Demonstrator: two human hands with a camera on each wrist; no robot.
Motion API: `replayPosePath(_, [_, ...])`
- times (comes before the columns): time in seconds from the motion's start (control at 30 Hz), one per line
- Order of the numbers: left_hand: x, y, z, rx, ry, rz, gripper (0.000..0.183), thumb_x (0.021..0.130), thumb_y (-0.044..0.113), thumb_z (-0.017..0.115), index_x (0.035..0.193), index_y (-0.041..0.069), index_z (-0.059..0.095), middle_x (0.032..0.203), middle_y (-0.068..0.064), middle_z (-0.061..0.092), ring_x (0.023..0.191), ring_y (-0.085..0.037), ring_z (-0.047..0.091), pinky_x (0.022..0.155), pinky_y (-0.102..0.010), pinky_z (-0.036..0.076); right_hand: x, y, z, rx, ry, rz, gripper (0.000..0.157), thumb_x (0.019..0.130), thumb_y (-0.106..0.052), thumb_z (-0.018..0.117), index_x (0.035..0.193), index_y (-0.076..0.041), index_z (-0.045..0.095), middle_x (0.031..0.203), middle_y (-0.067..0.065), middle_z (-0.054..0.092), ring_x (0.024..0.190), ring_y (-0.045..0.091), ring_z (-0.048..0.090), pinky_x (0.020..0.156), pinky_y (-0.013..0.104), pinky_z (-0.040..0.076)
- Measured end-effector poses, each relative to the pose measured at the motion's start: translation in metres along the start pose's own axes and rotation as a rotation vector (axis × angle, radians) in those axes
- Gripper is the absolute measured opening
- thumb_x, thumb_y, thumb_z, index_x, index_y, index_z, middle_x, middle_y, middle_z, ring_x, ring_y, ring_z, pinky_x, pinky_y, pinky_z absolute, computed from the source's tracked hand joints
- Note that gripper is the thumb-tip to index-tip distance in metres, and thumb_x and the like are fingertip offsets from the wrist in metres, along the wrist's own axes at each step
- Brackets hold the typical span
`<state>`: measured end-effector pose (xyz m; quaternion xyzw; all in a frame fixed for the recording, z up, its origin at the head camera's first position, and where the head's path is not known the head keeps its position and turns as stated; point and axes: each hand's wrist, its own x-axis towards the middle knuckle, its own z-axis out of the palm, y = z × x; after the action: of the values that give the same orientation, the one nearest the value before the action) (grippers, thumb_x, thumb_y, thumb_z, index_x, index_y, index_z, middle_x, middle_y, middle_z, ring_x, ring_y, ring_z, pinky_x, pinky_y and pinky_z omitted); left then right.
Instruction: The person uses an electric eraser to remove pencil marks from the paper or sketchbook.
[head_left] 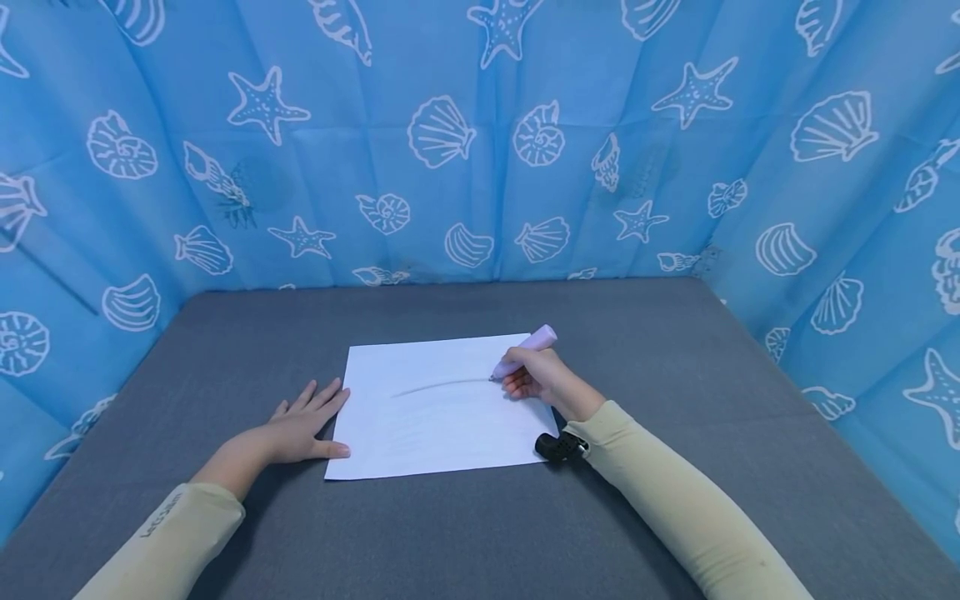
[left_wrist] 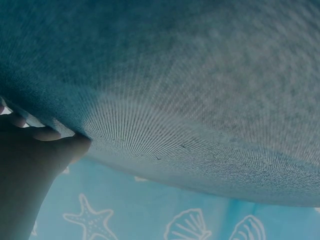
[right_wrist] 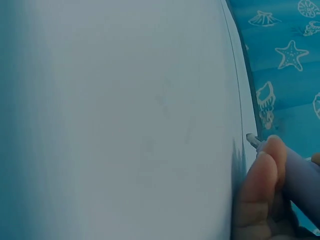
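Above grey cloth point(head_left: 420, 537), the right grip point(head_left: 542, 375) partly hides a pen point(head_left: 539, 337).

Tilted lilac pen point(head_left: 540, 338), nib-down at the right end of a faint curved line point(head_left: 442, 384) on white paper point(head_left: 442, 442).

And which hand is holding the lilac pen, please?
The right hand, pinching the pen; the left hand holds nothing, spread at the left edge of the paper.
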<state>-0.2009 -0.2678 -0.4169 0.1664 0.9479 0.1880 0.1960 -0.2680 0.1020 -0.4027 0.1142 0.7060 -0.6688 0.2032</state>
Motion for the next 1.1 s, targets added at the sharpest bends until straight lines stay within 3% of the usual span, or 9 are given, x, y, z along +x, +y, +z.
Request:
replayPosePath(0.23, [-0.001,0.001,-0.001,-0.002,-0.002,0.013,0.110,0.080,0.070,0.061,0.154,0.002,0.018,0.159,-0.024,0.005,0.141,-0.052,-0.008,0.100,-0.076,-0.005,0.001,-0.001,0.004,-0.001,0.074,0.015,0.028,0.088,-0.013,0.056,0.107,0.007,0.055,0.066,0.008,0.057,0.052,0.012,0.051,0.049,0.022,0.045])
replayPosePath(0.4, [0.002,-0.004,0.003,0.012,0.016,0.007,0.109,0.080,0.068,0.063,0.154,0.001,0.019,0.159,-0.024,0.006,0.142,-0.052,-0.007,0.101,-0.076,-0.005,0.001,-0.001,0.006,0.002,0.112,0.015,0.024,0.086,-0.012,0.058,0.100,0.007,0.057,0.061,0.007,0.056,0.048,0.011,0.050,0.047,0.021,0.043])
replayPosePath(0.83, [0.001,-0.001,0.001,-0.003,0.008,0.008,0.110,0.079,0.069,0.062,0.154,0.001,0.019,0.159,-0.024,0.006,0.142,-0.052,-0.007,0.101,-0.076,-0.005,0.002,-0.001,0.010,-0.011,0.135,0.000,0.018,0.084,-0.011,0.059,0.089,0.006,0.060,0.056,0.006,0.055,0.045,0.010,0.049,0.045,0.021,0.042])
replayPosePath(1.1, [0.000,0.003,-0.002,-0.008,-0.014,0.019,0.110,0.079,0.071,0.060,0.154,0.002,0.018,0.159,-0.024,0.005,0.141,-0.052,-0.008,0.101,-0.076,-0.005,0.000,0.001,0.011,-0.014,0.124,-0.022,0.017,0.086,-0.011,0.058,0.091,0.005,0.059,0.058,0.006,0.055,0.047,0.010,0.049,0.046,0.021,0.042])
